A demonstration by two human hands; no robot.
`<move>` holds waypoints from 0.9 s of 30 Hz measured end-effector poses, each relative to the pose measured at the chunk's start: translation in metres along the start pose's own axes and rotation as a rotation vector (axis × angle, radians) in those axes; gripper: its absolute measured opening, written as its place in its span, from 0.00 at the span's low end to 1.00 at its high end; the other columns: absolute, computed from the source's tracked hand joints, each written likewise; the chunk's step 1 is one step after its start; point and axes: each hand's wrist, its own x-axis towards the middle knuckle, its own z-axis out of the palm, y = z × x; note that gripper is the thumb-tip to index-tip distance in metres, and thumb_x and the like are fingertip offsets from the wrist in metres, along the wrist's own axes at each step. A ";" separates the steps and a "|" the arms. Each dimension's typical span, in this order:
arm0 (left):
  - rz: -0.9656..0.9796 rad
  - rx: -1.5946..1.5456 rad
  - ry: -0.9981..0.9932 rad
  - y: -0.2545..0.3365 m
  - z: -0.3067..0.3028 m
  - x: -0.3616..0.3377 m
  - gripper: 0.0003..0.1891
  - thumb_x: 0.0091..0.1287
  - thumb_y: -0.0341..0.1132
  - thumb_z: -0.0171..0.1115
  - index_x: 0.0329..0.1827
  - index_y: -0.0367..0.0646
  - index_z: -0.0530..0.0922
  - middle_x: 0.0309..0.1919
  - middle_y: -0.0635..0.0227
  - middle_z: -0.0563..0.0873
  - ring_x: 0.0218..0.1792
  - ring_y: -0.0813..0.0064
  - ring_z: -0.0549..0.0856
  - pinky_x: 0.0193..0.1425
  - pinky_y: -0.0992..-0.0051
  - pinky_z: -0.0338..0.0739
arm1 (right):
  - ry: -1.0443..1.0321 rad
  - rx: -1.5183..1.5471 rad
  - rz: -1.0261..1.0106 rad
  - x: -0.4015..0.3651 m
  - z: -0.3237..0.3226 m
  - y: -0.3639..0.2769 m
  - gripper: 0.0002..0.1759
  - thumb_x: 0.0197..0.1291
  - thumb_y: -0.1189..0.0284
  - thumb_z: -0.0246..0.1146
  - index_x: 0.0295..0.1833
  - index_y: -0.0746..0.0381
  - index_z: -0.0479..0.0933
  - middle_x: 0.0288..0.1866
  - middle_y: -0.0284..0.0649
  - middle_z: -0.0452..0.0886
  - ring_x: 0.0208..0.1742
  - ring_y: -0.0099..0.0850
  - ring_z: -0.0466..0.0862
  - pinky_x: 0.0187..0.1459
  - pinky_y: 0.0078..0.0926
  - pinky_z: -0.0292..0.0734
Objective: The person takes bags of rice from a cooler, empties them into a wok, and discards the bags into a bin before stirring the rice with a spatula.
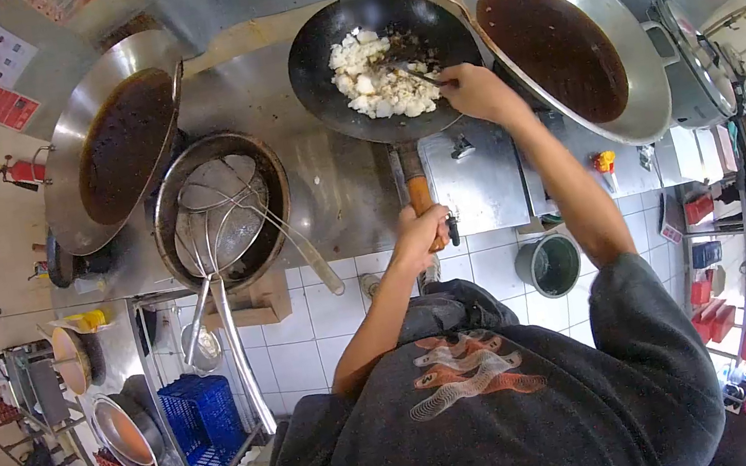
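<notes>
A black wok (318, 79) stands on the stove counter, holding clumps of white rice (387, 82) and darker bits toward its far right side. My left hand (420, 233) is wrapped round the wok's wooden handle (420, 193) at the counter's front edge. In my right hand (480, 93), over the wok's right rim, is the handle of a spatula (424, 75); its head reaches into the rice and is partly hidden, so I cannot make out its full shape.
Large pans of dark brown liquid flank the wok, one right (549, 45), one left (127, 146). Wire strainers (223, 194) rest over a deep pot (162, 224), handles overhanging the counter edge. A green bucket (537, 270) and a blue crate (199, 420) are below.
</notes>
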 end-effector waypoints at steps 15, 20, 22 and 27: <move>0.033 -0.007 -0.024 0.008 -0.015 -0.009 0.07 0.59 0.27 0.63 0.31 0.40 0.71 0.18 0.72 0.74 0.15 0.81 0.74 0.15 0.75 0.70 | -0.566 -0.300 0.242 -0.048 -0.111 -0.052 0.20 0.62 0.61 0.59 0.57 0.57 0.79 0.31 0.45 0.83 0.26 0.32 0.80 0.29 0.30 0.75; 0.014 0.022 -0.017 0.005 -0.024 -0.006 0.08 0.58 0.28 0.64 0.33 0.39 0.72 0.18 0.70 0.75 0.14 0.79 0.75 0.15 0.74 0.71 | -0.595 -0.474 -0.131 -0.031 -0.090 -0.022 0.19 0.59 0.62 0.59 0.52 0.59 0.82 0.43 0.48 0.85 0.43 0.43 0.85 0.46 0.38 0.78; 0.015 0.046 0.000 0.014 -0.018 -0.010 0.06 0.58 0.27 0.62 0.32 0.39 0.72 0.18 0.70 0.75 0.14 0.79 0.75 0.15 0.73 0.70 | -0.456 -0.494 -0.250 -0.011 -0.045 0.001 0.16 0.57 0.65 0.58 0.46 0.62 0.82 0.41 0.50 0.84 0.42 0.45 0.85 0.44 0.39 0.79; 0.002 0.038 -0.059 0.018 -0.028 -0.015 0.06 0.58 0.27 0.60 0.32 0.40 0.71 0.17 0.69 0.74 0.13 0.79 0.73 0.16 0.74 0.70 | -0.229 -0.509 -0.354 0.012 0.005 0.018 0.14 0.56 0.68 0.57 0.39 0.66 0.83 0.38 0.52 0.83 0.40 0.49 0.84 0.44 0.42 0.80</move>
